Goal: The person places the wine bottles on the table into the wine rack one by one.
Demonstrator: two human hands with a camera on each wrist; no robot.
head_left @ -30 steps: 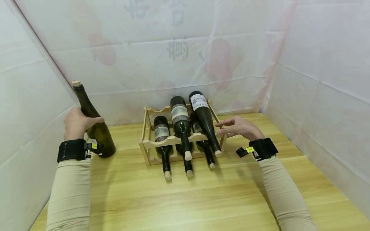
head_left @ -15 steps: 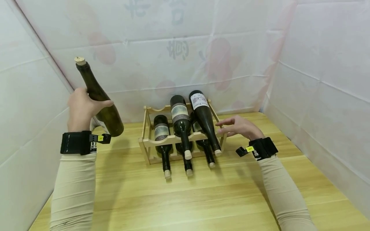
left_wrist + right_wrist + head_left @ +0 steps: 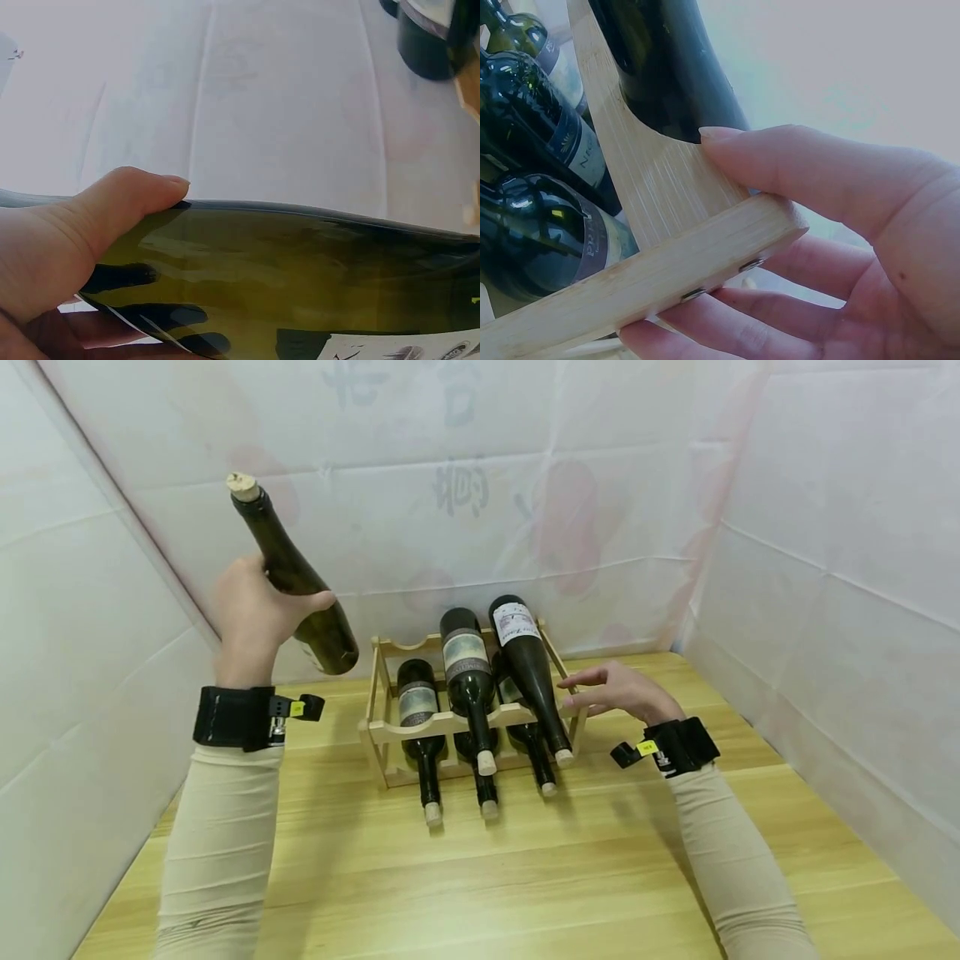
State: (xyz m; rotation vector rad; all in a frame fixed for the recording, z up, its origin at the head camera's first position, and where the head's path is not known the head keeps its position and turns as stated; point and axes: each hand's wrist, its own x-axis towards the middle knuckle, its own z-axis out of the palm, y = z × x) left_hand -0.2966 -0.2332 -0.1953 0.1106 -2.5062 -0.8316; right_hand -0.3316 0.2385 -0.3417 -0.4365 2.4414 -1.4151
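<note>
My left hand [image 3: 251, 620] grips a dark green wine bottle [image 3: 292, 564] round its body, raised above the table left of the wooden wine rack [image 3: 388, 733]. The bottle leans, with its cork at the upper left and its base towards the rack. In the left wrist view the thumb lies along the green glass [image 3: 300, 262], and a white label shows below. My right hand [image 3: 618, 689] holds the rack's right front corner. The right wrist view shows the thumb on the front rail [image 3: 664, 187] beside a bottle, with the fingers behind the post [image 3: 645, 289].
Two corked bottles [image 3: 470, 681] lie on the rack's upper tier, necks towards me; the right one [image 3: 528, 664] is slanted. Several more bottles [image 3: 429, 760] lie below, necks jutting out over the wooden table [image 3: 480, 893]. White sheeting [image 3: 360, 552] stands behind and on both sides.
My left hand has lifted the wine bottle off the table and carried it up and to the right, tilting it further. My right hand stays at the rack's corner.
</note>
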